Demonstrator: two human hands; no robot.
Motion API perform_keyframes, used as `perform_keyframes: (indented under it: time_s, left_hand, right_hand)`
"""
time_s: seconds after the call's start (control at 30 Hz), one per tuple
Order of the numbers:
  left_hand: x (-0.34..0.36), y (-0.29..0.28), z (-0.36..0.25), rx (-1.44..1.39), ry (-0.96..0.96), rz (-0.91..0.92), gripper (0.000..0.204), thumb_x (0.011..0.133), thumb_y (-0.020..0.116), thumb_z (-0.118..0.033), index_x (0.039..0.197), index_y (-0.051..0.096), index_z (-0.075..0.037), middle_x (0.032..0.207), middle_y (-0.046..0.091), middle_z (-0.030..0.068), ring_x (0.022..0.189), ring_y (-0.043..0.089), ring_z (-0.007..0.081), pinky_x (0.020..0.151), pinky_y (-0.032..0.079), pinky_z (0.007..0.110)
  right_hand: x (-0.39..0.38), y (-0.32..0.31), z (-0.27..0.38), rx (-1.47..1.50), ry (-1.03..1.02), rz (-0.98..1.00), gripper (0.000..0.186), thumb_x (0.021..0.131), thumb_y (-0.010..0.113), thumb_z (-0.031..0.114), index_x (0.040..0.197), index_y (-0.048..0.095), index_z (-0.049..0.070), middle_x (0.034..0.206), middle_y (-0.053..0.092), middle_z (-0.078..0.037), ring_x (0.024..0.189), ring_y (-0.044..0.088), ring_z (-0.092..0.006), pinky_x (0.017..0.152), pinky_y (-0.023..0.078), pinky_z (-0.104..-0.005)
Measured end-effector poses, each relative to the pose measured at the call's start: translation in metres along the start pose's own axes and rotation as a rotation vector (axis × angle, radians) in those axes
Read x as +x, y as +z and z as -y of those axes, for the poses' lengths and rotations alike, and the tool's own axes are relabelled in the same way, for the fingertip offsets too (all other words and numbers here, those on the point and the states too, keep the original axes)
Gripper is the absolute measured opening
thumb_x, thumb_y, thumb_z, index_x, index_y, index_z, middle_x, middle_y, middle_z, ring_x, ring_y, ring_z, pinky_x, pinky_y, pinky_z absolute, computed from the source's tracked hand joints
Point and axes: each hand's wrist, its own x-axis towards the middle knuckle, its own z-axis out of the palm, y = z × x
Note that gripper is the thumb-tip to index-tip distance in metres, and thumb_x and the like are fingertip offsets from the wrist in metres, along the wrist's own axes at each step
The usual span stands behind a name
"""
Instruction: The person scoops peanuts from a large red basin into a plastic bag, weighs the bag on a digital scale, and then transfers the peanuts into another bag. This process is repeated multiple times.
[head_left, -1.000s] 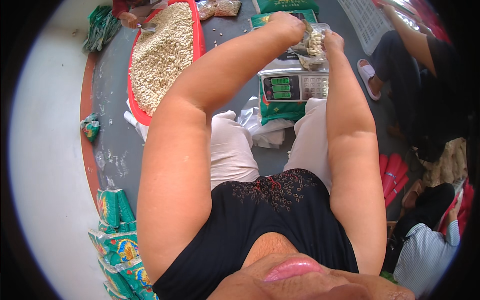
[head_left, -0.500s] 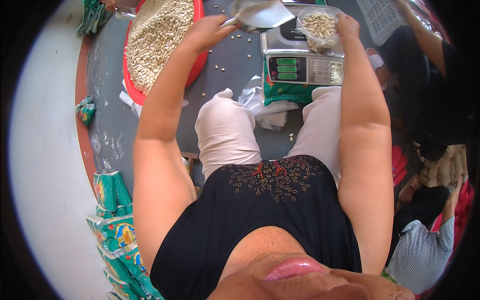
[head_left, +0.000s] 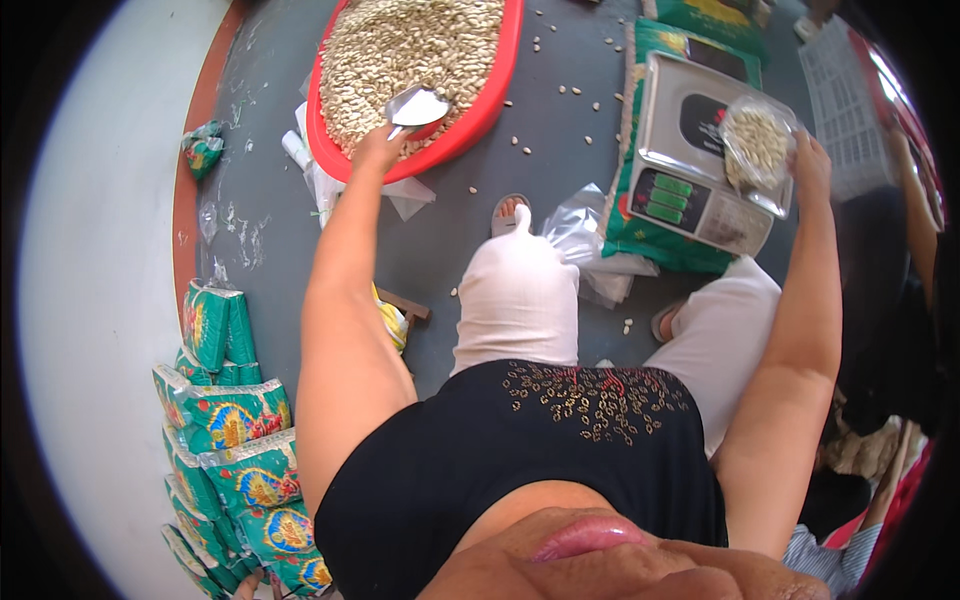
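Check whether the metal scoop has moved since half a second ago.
Yes. Judged against the scale, the metal scoop in the left hand has moved left, and is now over the red tub.

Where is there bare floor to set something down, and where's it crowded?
Bare floor: between left forearm and left trouser leg; also between that forearm and the red wall strip. Between red tub and scale, loose beans dot it. Crowded: lower left, with stacked green packets.
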Motion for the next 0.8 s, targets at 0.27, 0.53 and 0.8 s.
perform_keyframes:
  time_s: [0.27, 0.53, 0.8]
  left_hand:
    - [0.085, 0.103, -0.067, -0.254, -0.337, -0.176, 0.050, 0.088, 0.054, -0.048, 0.097, 0.068, 0.000, 0.097, 0.066, 0.0238, 0.095, 0.064, 0.0384, 0.084, 0.049, 0.046]
    - [0.053, 0.098, -0.052, -0.328, -0.268, -0.245, 0.046, 0.089, 0.051, -0.044, 0.091, 0.065, 0.000, 0.089, 0.066, 0.0247, 0.086, 0.064, 0.0412, 0.076, 0.049, 0.050]
    - [0.014, 0.044, -0.047, -0.212, -0.256, -0.450, 0.043, 0.090, 0.051, -0.044, 0.089, 0.061, -0.002, 0.081, 0.066, 0.0230, 0.080, 0.064, 0.0402, 0.071, 0.049, 0.050]
  right_hand:
    - [-0.025, 0.010, 0.029, -0.053, 0.043, 0.027, 0.030, 0.089, 0.060, 0.030, 0.105, 0.065, 0.005, 0.062, 0.052, 0.002, 0.049, 0.045, -0.0063, 0.041, 0.033, -0.0226]
    - [-0.021, 0.002, 0.025, -0.083, 0.109, 0.022, 0.029, 0.089, 0.060, 0.033, 0.104, 0.066, 0.008, 0.063, 0.053, 0.002, 0.048, 0.045, -0.0056, 0.039, 0.030, -0.0212]
    - [-0.011, 0.004, 0.012, 0.097, 0.100, 0.026, 0.028, 0.091, 0.059, 0.029, 0.102, 0.063, 0.003, 0.064, 0.051, 0.001, 0.049, 0.044, -0.0060, 0.043, 0.034, -0.0223]
